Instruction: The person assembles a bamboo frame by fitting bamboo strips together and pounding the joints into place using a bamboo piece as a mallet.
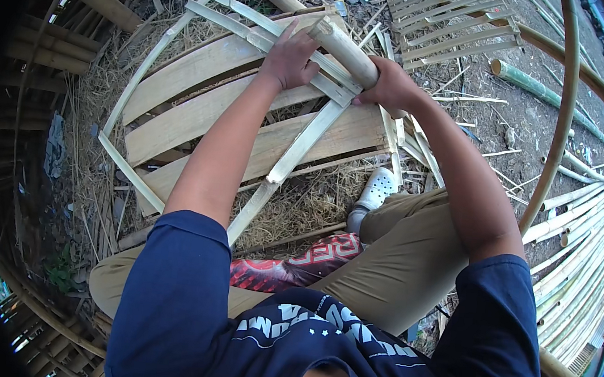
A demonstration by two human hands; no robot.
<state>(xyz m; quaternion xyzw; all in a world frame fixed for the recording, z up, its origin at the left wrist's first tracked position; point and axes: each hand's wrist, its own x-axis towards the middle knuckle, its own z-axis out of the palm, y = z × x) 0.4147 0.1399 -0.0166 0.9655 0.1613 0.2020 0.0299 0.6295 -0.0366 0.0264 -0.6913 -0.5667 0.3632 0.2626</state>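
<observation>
A short, thick bamboo piece (344, 53) slants across the far side of a low platform of wooden boards (207, 117). My right hand (393, 88) closes round its near end, beside the ends of pale split bamboo strips (332, 82). My left hand (290, 58) grips these strips further left, its fingers over them and close to the bamboo piece's far end. The strips run away to the upper left, where they meet other strips in an angled outline. Another split strip (294, 151) comes from near the strip ends toward my lap.
A slatted bamboo panel (449, 24) lies at the far right, near a green bamboo pole (523, 86). Several long bamboo poles (580, 244) are stacked on the right. A curved bamboo pole (563, 119) arches in front of them. Straw and bamboo scraps litter the ground.
</observation>
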